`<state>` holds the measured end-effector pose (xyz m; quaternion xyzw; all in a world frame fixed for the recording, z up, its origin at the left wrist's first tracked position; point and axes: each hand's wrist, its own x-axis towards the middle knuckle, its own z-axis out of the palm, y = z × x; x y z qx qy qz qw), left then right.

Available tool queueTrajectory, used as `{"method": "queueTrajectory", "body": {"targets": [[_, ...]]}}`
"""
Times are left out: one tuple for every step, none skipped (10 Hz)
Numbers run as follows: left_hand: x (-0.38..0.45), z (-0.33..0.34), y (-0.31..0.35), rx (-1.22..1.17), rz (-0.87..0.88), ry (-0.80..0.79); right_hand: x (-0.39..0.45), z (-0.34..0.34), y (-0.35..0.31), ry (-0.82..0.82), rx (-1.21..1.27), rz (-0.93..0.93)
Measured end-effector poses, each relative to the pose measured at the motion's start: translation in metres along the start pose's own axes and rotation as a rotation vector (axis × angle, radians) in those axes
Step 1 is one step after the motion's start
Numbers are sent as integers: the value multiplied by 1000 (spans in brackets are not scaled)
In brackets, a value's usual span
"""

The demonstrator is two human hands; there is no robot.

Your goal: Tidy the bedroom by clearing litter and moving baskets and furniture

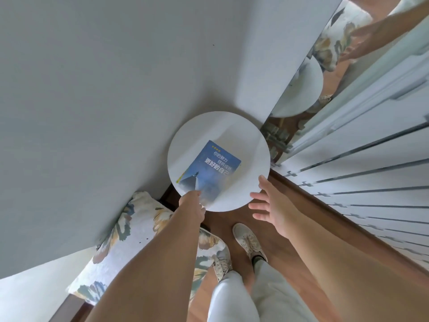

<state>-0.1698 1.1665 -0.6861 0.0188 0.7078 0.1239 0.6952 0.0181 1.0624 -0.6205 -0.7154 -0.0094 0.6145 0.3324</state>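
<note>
Round white table (243, 140) (blue book (210, 169) on top): left hand (193, 203) grips rim, right hand (269, 203) spread wide beside.

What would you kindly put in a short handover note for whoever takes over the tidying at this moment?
Left hand: at the near rim of the round white side table; its fingers are hidden, so the grip cannot be told.
Right hand: open, fingers spread, close to the table's right edge, holding nothing.
Blue book: lies flat on the tabletop.
Table stands in the corner between the wall, the floral bedding and a mirror.
Done: nothing that shows here.
Left: probably get both hands on the table and move it; the book may slide.
</note>
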Motion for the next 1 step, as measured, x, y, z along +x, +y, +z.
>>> {"method": "queueTrajectory", "body": {"targets": [[-3,-7,-17,-78,-69,-9,-3,14,-8,-15,1,-15]]}}
